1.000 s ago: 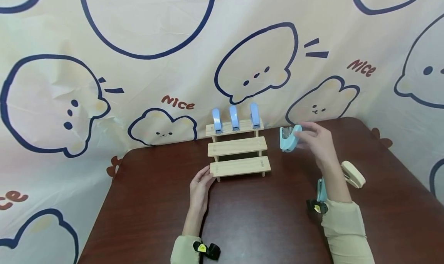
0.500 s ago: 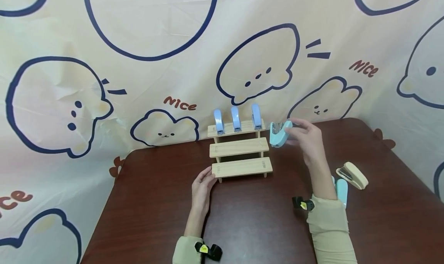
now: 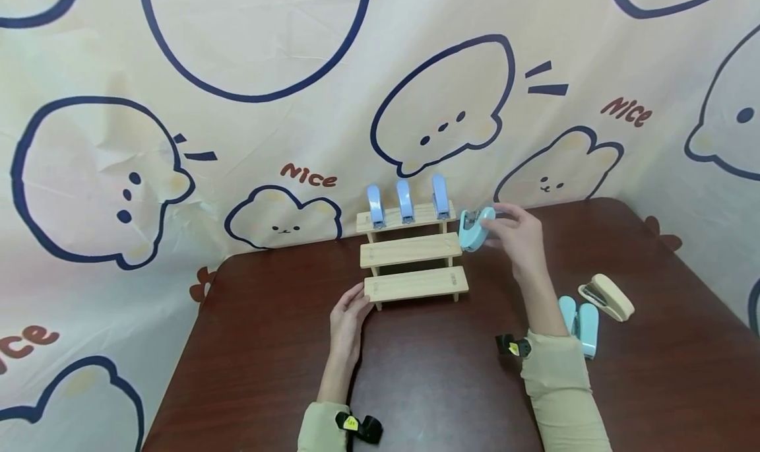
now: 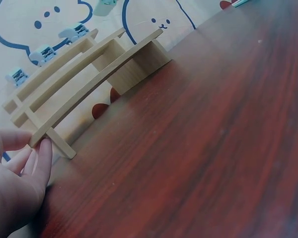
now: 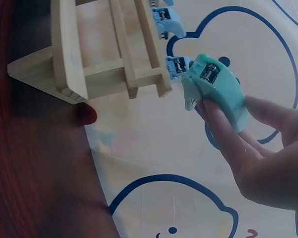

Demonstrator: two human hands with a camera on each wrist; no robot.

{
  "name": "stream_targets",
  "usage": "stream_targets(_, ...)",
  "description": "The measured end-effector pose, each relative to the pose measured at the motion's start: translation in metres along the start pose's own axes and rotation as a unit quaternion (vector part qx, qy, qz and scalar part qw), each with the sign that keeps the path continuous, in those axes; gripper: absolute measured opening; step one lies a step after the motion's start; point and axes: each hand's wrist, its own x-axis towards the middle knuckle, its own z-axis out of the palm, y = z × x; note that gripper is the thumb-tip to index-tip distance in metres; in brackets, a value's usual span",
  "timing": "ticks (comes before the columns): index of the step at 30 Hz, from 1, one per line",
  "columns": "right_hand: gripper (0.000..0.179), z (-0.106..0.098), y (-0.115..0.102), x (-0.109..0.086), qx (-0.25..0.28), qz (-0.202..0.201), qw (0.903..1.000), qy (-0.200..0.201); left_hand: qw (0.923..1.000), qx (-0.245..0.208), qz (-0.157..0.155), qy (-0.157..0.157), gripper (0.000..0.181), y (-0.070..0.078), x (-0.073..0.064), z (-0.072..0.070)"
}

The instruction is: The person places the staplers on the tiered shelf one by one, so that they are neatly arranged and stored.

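A three-tier wooden display rack (image 3: 415, 285) stands at the back of the table. My left hand (image 3: 346, 326) holds the left end of its lowest tier; in the left wrist view the thumb lies above the board and fingers below. Three light-blue staplers (image 3: 406, 202) stand in a row on the top tier. My right hand (image 3: 518, 241) pinches a turquoise stapler (image 3: 479, 230) between thumb and fingers, in the air just right of the rack's middle tier. The right wrist view shows this stapler (image 5: 221, 91) tilted, one end toward the rack.
Two turquoise staplers (image 3: 588, 330) lie side by side on the dark wooden table (image 3: 439, 386), right of my right forearm. A cream stapler (image 3: 607, 297) lies beside them. A cloth with cartoon drawings (image 3: 285, 129) hangs behind the table, close behind the rack.
My right hand has carried the turquoise stapler leftward, close to the rack's right end. The turquoise staplers on the table have come into fuller view. My left hand keeps its hold.
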Motion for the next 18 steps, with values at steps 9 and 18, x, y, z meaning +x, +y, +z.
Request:
stream_targets(9,0.049,0.01,0.007,0.004,-0.049,-0.012,0.9987,-0.007,1.0,0.005,0.004,0.001,0.04,0.001,0.0,0.0)
stream_targets(18,0.04,0.024,0.018,0.005,-0.115,-0.058,0.9916,0.009,1.0,0.002,0.004,-0.002,0.04,0.0,0.0,-0.001)
